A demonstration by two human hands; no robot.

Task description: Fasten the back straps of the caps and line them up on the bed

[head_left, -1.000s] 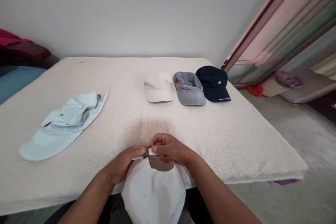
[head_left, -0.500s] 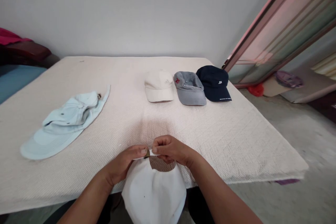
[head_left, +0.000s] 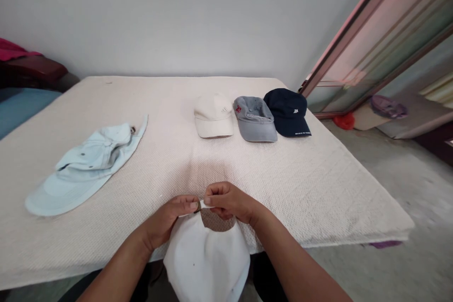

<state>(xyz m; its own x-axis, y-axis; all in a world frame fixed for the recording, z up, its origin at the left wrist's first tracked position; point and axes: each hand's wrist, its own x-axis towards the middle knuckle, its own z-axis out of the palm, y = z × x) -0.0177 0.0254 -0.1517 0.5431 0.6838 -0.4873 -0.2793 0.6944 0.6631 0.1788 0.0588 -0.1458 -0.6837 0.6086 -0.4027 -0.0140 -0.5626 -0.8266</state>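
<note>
Hands are shut tight: the left hand (head_left: pixel 166 219) and the right hand (head_left: pixel 230 202) both pinch the thin white back strap (head_left: pixel 202 205) of a white cloth cap (head_left: pixel 207 264). The cap hangs down by the near edge of a cream woven mattress (head_left: pixel 318 198). A pale blue cloth hat (head_left: pixel 85 170) lies flat on the left. Far away lie a beige cap (head_left: pixel 213 115), a grey cap (head_left: pixel 255 120) with a small red badge (head_left: pixel 238 109), and a navy cap (head_left: pixel 287 112) with a white mark (head_left: pixel 295 111). These marks are too small to read.
</note>
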